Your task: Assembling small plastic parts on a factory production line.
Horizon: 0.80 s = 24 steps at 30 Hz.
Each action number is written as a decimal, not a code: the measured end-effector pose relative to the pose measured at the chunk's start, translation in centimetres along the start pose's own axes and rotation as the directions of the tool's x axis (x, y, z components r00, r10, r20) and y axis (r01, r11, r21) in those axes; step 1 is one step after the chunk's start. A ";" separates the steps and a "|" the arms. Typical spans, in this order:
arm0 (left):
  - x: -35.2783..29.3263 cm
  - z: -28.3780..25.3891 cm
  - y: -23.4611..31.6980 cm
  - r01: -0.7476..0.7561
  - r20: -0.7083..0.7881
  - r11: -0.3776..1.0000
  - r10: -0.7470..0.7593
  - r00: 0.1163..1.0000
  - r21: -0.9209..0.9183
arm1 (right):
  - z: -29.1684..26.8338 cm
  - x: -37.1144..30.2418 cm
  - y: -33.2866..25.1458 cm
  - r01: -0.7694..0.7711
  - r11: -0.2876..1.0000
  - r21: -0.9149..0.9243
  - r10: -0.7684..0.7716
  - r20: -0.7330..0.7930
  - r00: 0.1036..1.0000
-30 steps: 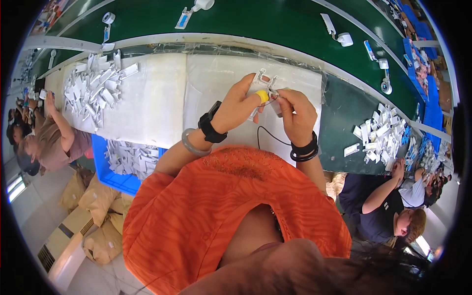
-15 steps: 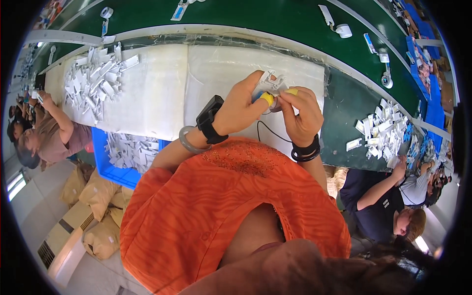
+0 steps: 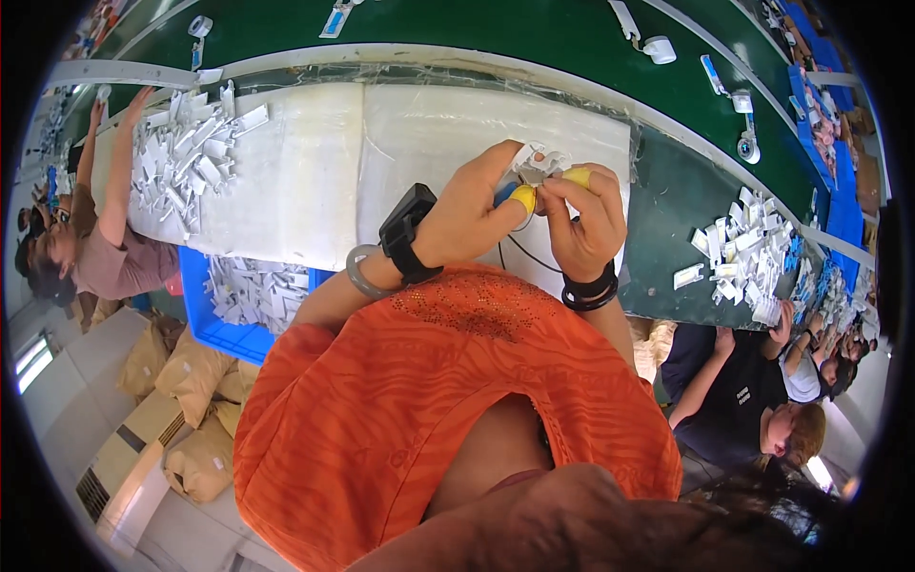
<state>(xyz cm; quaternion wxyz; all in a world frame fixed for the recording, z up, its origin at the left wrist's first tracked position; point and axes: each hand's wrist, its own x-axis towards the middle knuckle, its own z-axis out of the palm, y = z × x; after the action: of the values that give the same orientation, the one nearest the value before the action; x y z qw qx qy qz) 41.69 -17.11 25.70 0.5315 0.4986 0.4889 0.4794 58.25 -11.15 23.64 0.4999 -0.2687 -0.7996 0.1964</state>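
My left hand [image 3: 474, 212] is closed around a white moulded plastic part [image 3: 545, 155] with cut-outs along its far edge. Something blue shows beside the part, partly covered by the left thumb, which wears a yellow finger cot [image 3: 523, 197]. From the other side my right hand [image 3: 586, 214] pinches at the near edge of the same part, thumb and forefinger together. One right finger also wears a yellow cot. The fingers hide most of the part's inside. A thin dark cable [image 3: 534, 254] hangs below the hands toward my orange top.
White sheeting [image 3: 434, 143] covers the bench. White plastic pieces lie in a left heap [image 3: 191, 157], a blue crate [image 3: 229, 331] and a right pile [image 3: 739, 250]. Beyond the bench edge, a green conveyor [image 3: 534, 48] carries white and blue assemblies. Co-workers sit on both sides.
The white part has tilted slightly in my hands, which stay in nearly the same place. Conveyor pieces have shifted left. The left co-worker's arms now reach toward the conveyor.
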 end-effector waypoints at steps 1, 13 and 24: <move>0.0 0.0 0.0 -0.030 -0.005 1.000 0.030 1.000 0.007 | 0.0 0.0 0.0 0.004 1.000 -0.008 -0.004 -0.004 1.000; 0.0 -0.2 0.3 -0.129 -0.003 0.991 0.129 0.992 -0.034 | -0.1 0.3 -0.3 -0.026 0.999 -0.038 0.026 0.013 1.000; -0.3 0.1 -1.2 -0.045 -0.059 0.998 0.047 0.997 0.043 | -0.2 0.8 -0.3 0.003 1.000 -0.029 -0.001 0.057 0.998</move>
<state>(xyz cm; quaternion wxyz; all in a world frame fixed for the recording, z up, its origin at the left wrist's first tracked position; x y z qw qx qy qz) 41.79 -17.47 24.50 0.4949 0.5060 0.5030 0.4960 58.10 -10.89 24.45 0.4730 -0.2694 -0.8166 0.1920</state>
